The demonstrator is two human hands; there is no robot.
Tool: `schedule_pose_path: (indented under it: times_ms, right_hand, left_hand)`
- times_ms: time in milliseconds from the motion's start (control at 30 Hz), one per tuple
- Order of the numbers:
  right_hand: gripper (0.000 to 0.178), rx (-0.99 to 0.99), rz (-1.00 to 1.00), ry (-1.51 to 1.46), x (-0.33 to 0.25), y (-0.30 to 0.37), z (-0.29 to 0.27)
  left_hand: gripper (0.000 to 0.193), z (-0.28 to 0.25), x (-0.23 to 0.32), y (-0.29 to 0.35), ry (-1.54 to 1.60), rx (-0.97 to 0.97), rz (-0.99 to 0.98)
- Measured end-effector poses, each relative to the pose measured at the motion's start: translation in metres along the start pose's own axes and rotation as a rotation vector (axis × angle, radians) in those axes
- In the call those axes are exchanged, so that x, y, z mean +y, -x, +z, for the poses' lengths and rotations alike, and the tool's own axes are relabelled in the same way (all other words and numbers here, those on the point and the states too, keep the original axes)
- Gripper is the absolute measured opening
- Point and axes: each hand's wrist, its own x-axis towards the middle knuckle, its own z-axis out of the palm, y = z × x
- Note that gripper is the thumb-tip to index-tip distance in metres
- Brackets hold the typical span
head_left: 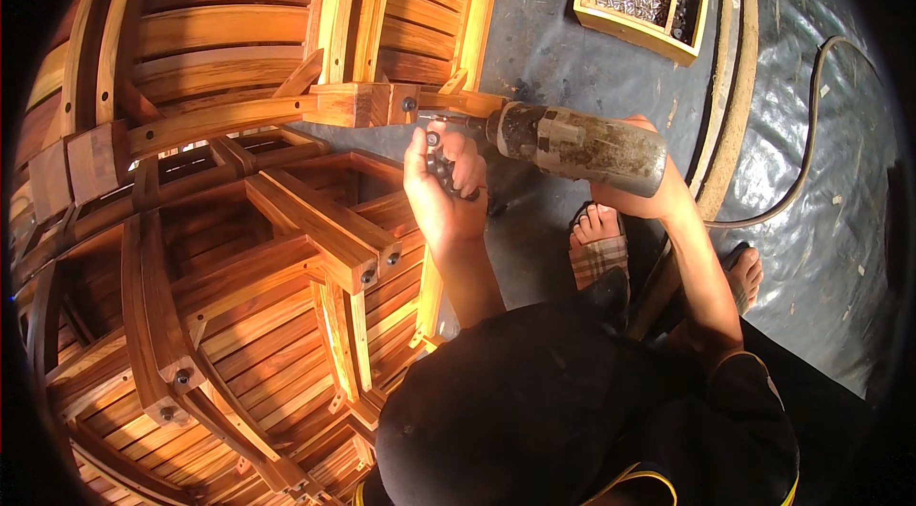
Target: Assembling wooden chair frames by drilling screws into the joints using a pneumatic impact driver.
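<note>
My right hand (634,196) is wrapped round a worn, dirt-smeared power screwdriver (582,145), held nearly level with its bit toward the left. The bit's tip is close to a black round foot pad (409,104) on the end of a wooden leg (358,105); whether they touch I cannot tell. Just below the bit, my left hand (447,184) has its fingers curled round several loose black foot pads (441,167). One pad shows near the thumb and index fingertip. The power screwdriver's body hides most of my right fingers.
Slatted wooden furniture (229,29) fills the left side, stacked, with more padded leg ends (368,276) sticking out. A wooden box (634,32) of silver screws and black pads stands at the far right. A cable (811,139) and wooden strips (735,86) lie on dark floor sheeting (534,20).
</note>
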Motion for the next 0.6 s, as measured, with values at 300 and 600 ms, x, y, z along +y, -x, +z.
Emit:
schedule_pose_path:
  times_ms: [300,600]
  right_hand:
    - [0.033,-0.061,0.031,0.055,-0.003,0.002,-0.001]
    - [0.031,0.015,-0.134,0.002,-0.005,-0.004,0.007]
  left_hand:
    - [0.031,0.006,0.008,0.001,0.030,-0.006,0.048]
    - [0.026,0.002,0.017,0.001,-0.153,-0.075,0.075]
